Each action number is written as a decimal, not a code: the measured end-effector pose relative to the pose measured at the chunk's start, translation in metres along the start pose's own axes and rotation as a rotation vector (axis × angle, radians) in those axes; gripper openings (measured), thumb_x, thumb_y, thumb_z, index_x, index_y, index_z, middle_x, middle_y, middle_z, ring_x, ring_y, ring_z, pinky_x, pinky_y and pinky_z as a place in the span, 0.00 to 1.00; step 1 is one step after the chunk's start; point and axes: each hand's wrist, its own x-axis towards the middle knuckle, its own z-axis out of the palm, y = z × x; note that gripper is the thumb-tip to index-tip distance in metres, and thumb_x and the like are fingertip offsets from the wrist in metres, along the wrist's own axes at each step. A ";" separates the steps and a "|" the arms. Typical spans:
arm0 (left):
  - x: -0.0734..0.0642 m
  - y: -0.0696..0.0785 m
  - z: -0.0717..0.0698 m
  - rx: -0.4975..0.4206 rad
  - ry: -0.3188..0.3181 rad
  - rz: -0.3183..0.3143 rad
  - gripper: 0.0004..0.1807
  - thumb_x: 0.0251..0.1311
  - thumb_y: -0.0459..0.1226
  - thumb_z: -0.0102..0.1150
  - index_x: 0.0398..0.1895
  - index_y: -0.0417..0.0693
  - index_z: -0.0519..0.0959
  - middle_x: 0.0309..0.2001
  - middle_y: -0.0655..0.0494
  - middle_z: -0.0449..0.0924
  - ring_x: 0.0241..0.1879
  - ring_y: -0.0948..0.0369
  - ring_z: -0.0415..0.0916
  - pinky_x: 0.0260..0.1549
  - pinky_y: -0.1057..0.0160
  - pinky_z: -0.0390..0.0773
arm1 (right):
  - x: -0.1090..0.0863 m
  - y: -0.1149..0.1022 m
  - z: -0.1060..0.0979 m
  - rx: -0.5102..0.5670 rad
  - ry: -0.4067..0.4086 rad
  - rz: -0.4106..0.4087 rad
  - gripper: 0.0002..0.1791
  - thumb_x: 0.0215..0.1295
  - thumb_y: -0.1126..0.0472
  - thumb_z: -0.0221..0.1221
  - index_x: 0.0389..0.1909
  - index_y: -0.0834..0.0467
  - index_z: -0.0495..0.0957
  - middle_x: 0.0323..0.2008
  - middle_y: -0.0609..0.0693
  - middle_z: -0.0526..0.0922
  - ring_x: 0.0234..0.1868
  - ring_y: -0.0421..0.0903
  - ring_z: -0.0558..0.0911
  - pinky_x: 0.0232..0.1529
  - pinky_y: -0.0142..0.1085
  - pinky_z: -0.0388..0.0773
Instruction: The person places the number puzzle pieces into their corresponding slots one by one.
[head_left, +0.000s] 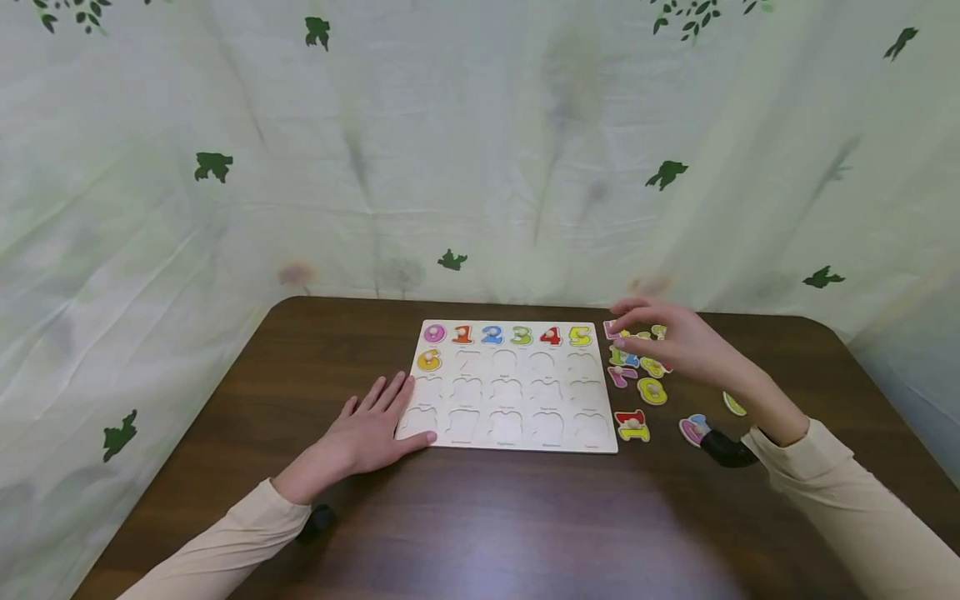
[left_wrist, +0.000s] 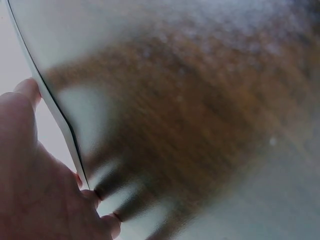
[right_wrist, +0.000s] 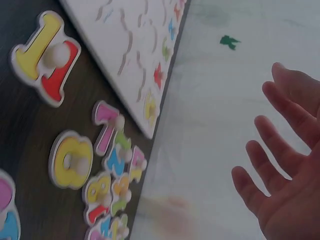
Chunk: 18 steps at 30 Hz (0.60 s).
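A white number puzzle board (head_left: pixel 510 443) lies on the table, pieces 0 to 6 seated in its upper left and top row. My left hand (head_left: pixel 367 429) rests spread on the board's left edge, thumb at the near corner. My right hand (head_left: pixel 686 337) hovers over a cluster of knobbed number pieces beyond the board's right edge, fingers loosely bent and holding nothing. Nearby lie a pink seven (head_left: pixel 621 377), a round yellow number piece (head_left: pixel 652 391) and a red-and-yellow eleven (head_left: pixel 632 426). In the right wrist view, the relaxed fingers (right_wrist: pixel 277 145) are apart from the pieces.
A pink-and-blue piece (head_left: pixel 693 428) lies near the right wrist's black camera (head_left: pixel 727 450). Partly behind the right forearm is a yellow-green piece (head_left: pixel 734 404). The brown table (head_left: pixel 465 517) reaches back to a pale curtain (head_left: pixel 480 167) with green leaf shapes.
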 end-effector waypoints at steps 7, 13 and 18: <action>0.005 -0.009 0.009 -0.003 0.026 0.001 0.61 0.52 0.78 0.39 0.80 0.50 0.43 0.79 0.50 0.38 0.76 0.46 0.36 0.64 0.32 0.45 | -0.015 0.016 -0.011 -0.083 -0.001 -0.010 0.09 0.65 0.50 0.65 0.44 0.47 0.84 0.59 0.46 0.76 0.47 0.42 0.81 0.43 0.42 0.75; 0.004 -0.008 0.008 -0.004 0.025 0.004 0.61 0.52 0.79 0.38 0.80 0.50 0.43 0.79 0.50 0.38 0.76 0.46 0.36 0.65 0.32 0.45 | -0.018 0.035 -0.008 -0.147 -0.013 -0.054 0.08 0.64 0.56 0.66 0.43 0.51 0.85 0.59 0.51 0.76 0.50 0.48 0.79 0.45 0.47 0.76; 0.004 -0.008 0.008 -0.004 0.026 0.009 0.61 0.52 0.79 0.39 0.80 0.51 0.42 0.79 0.50 0.38 0.76 0.46 0.36 0.65 0.32 0.44 | -0.011 0.055 0.001 -0.170 -0.040 -0.105 0.07 0.61 0.64 0.68 0.40 0.53 0.87 0.59 0.56 0.76 0.61 0.60 0.69 0.51 0.54 0.70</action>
